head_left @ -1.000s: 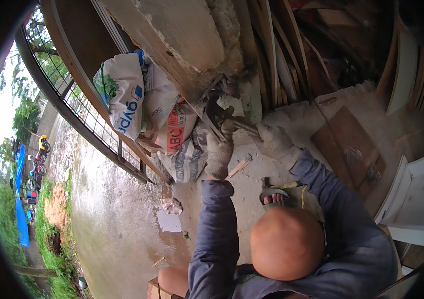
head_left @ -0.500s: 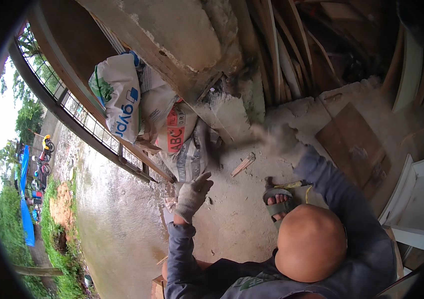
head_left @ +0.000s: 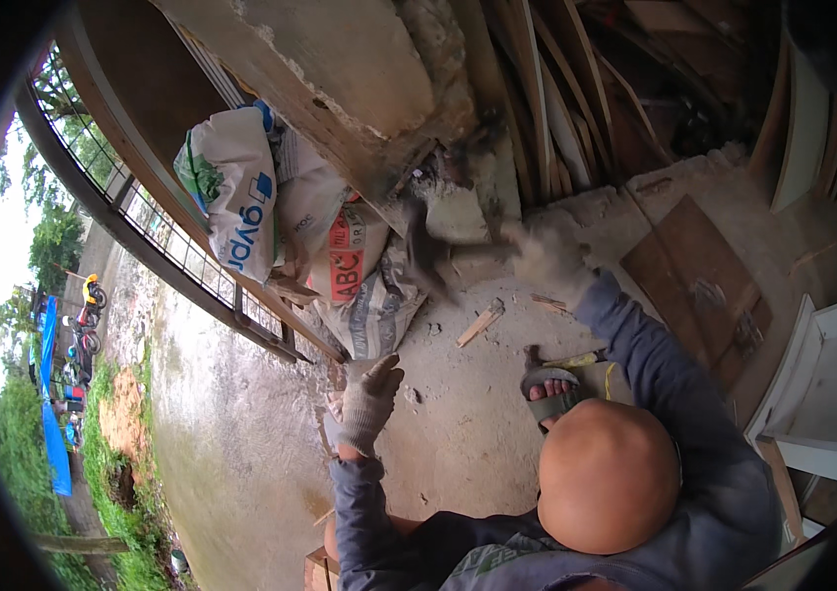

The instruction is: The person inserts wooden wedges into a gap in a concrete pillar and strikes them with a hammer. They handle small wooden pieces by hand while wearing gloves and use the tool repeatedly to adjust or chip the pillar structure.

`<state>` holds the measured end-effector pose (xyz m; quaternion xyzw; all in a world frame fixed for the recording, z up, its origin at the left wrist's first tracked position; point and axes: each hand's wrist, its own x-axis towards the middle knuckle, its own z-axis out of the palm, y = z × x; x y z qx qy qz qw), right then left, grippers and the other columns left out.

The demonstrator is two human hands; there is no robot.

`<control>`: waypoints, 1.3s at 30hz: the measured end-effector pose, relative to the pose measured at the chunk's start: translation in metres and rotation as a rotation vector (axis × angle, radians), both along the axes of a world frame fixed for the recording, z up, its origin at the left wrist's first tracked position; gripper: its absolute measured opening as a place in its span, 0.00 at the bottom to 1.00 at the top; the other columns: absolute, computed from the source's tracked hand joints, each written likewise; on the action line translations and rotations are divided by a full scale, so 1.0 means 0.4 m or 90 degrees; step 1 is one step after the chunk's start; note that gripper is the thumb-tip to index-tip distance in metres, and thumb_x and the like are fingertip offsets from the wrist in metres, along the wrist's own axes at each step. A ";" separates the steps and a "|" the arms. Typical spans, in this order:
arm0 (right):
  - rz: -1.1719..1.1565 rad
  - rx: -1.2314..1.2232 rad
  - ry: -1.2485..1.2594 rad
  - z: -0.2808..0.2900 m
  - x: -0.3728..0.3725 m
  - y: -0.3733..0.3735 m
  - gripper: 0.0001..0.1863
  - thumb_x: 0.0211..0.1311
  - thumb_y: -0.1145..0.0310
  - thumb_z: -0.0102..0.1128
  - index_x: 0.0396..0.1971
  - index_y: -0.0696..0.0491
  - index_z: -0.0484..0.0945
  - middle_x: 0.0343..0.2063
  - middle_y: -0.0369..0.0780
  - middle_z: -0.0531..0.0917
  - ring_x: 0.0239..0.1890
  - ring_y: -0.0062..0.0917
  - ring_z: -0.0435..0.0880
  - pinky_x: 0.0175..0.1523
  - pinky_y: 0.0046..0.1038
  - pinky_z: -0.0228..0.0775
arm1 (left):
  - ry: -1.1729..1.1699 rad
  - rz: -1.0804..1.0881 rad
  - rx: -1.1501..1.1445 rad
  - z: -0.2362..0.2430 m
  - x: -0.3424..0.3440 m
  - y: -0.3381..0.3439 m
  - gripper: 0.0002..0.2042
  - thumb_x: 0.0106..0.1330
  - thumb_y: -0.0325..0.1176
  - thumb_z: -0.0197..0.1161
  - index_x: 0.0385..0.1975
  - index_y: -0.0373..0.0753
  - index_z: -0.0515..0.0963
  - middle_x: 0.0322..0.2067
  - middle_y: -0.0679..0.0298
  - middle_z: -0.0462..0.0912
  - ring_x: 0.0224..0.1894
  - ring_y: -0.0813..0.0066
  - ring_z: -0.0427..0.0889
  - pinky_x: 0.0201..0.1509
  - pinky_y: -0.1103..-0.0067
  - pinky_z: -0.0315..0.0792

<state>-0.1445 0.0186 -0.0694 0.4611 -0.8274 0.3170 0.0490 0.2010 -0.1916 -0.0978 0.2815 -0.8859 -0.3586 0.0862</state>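
My right hand (head_left: 548, 262), in a pale knit work glove, grips the handle of a dark-headed hammer (head_left: 425, 251). Motion blurs the hammer, held above the floor just in front of the chipped concrete post (head_left: 458, 202). The post's base is broken and rough. My left hand (head_left: 369, 402), gloved too, is raised with its fingers partly stretched and nothing visible in them. It is nearest to the grey-and-white sack (head_left: 374, 315) at the foot of the sack pile. A second hammer (head_left: 581, 361) with a yellowish handle lies beside my sandalled foot (head_left: 550, 394).
Filled sacks (head_left: 241, 187) lean left of the post, beside a curved metal grille (head_left: 158, 231). Wood scraps (head_left: 481, 323) and rubble lie on the concrete floor. Boards (head_left: 566, 108) stand behind; a brown panel (head_left: 694, 281) and white drawer-like box (head_left: 822, 384) are at right. My bent knee (head_left: 611, 478) is in front.
The hammer has swung in my right hand, and its head now shows clearer beside the post. My left hand has shifted slightly left and down. More wood bits show near the right hand.
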 end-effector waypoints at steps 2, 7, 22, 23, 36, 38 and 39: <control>0.077 -0.072 0.135 -0.008 0.072 0.015 0.14 0.50 0.68 0.67 0.38 0.49 0.78 0.34 0.47 0.83 0.31 0.40 0.86 0.31 0.45 0.77 | -0.082 0.055 0.048 0.066 -0.011 0.024 0.16 0.70 0.33 0.65 0.57 0.41 0.82 0.34 0.61 0.89 0.33 0.76 0.85 0.38 0.78 0.77; 0.232 -0.206 0.354 0.049 0.172 0.029 0.15 0.51 0.62 0.69 0.38 0.51 0.79 0.35 0.42 0.83 0.27 0.35 0.83 0.30 0.38 0.76 | 0.025 0.057 0.232 0.019 0.021 0.012 0.16 0.69 0.30 0.64 0.55 0.36 0.81 0.43 0.60 0.89 0.41 0.74 0.86 0.46 0.77 0.78; 0.167 -0.189 0.173 -0.003 0.101 0.022 0.14 0.57 0.67 0.62 0.45 0.49 0.81 0.25 0.40 0.82 0.25 0.38 0.84 0.30 0.41 0.75 | 0.072 0.002 -0.028 -0.070 0.035 -0.019 0.16 0.70 0.35 0.64 0.55 0.41 0.82 0.35 0.54 0.89 0.33 0.57 0.89 0.36 0.68 0.78; 0.146 -0.123 0.123 -0.027 0.042 0.019 0.16 0.56 0.71 0.60 0.47 0.50 0.81 0.26 0.40 0.84 0.26 0.40 0.85 0.31 0.41 0.76 | 0.051 0.002 -0.028 -0.039 0.009 -0.001 0.16 0.70 0.35 0.64 0.55 0.41 0.82 0.35 0.53 0.89 0.33 0.57 0.89 0.36 0.68 0.78; 0.084 -0.180 -0.047 0.010 0.043 -0.024 0.13 0.56 0.67 0.70 0.41 0.48 0.80 0.23 0.40 0.81 0.25 0.38 0.84 0.29 0.36 0.76 | -0.008 0.081 -0.003 0.054 0.015 0.008 0.15 0.70 0.39 0.65 0.53 0.43 0.83 0.34 0.49 0.88 0.35 0.58 0.90 0.37 0.68 0.79; 0.082 -0.097 -0.079 0.016 0.105 -0.033 0.11 0.56 0.67 0.69 0.38 0.49 0.79 0.24 0.42 0.82 0.25 0.40 0.84 0.29 0.37 0.77 | -0.008 0.110 0.027 0.044 0.023 -0.001 0.15 0.70 0.40 0.64 0.54 0.45 0.83 0.33 0.48 0.87 0.35 0.55 0.89 0.37 0.67 0.79; 0.080 -0.054 -0.093 0.014 0.128 -0.028 0.10 0.56 0.67 0.68 0.37 0.49 0.79 0.25 0.42 0.82 0.25 0.41 0.84 0.30 0.38 0.77 | -0.009 0.108 0.003 0.036 0.027 0.002 0.15 0.70 0.41 0.64 0.54 0.45 0.83 0.33 0.47 0.87 0.35 0.54 0.89 0.38 0.67 0.79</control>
